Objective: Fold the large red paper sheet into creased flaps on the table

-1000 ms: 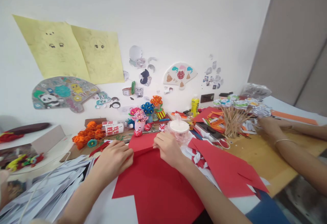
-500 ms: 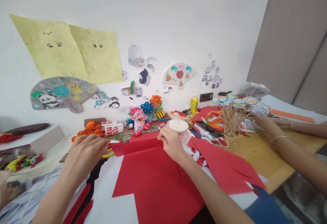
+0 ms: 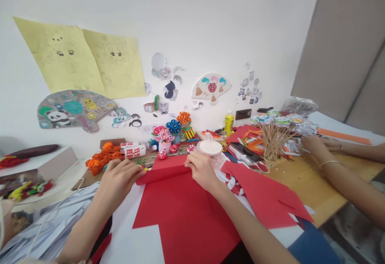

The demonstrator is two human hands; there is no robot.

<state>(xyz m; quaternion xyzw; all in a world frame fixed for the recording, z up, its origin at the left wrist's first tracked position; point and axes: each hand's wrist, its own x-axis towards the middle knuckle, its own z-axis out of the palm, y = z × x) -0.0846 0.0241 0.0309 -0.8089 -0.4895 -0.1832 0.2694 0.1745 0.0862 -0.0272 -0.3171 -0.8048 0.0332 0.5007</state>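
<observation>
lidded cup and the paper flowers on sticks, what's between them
In the head view, a dark phone, a slim white object and a heap of mostly orange strips lie between the lidded cup and the paper flowers.

Left hand [image 3: 120, 179] and right hand [image 3: 202, 171] bare, with slim fingers; nails too small to make out; wrists narrow and bare; left forearm [image 3: 86, 222] and right forearm [image 3: 248, 222] slender, smooth and bare as far as they show; any clothing higher up cannot be made out.
</observation>
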